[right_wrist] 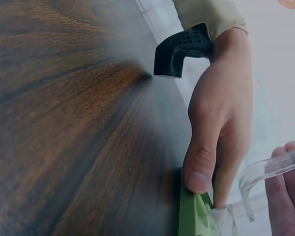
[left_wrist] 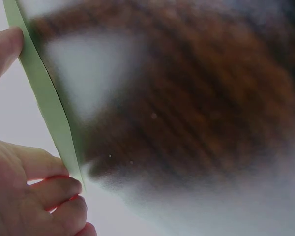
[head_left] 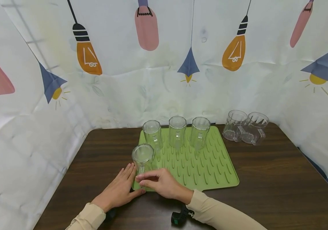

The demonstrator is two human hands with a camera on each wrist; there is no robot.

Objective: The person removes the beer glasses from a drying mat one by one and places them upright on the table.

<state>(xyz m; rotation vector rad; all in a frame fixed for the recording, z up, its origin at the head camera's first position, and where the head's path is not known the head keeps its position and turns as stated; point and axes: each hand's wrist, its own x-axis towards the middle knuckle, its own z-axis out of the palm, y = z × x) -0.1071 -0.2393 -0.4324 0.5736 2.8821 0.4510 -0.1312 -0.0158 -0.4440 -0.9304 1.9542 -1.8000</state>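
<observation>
At the drying mat (head_left: 215,166), right hand (head_left: 165,186) pinches the glass mug (head_left: 143,154) by its handle (head_left: 141,169), best kept level, left hand (head_left: 119,188) straight-fingered alongside!

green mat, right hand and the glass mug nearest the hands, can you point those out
Green mat (head_left: 210,171): head view, bare ridged surface toward its front right.
Right hand (head_left: 165,185): head view, middle of the hand.
Glass mug (head_left: 143,156): head view, on its round top end.
</observation>
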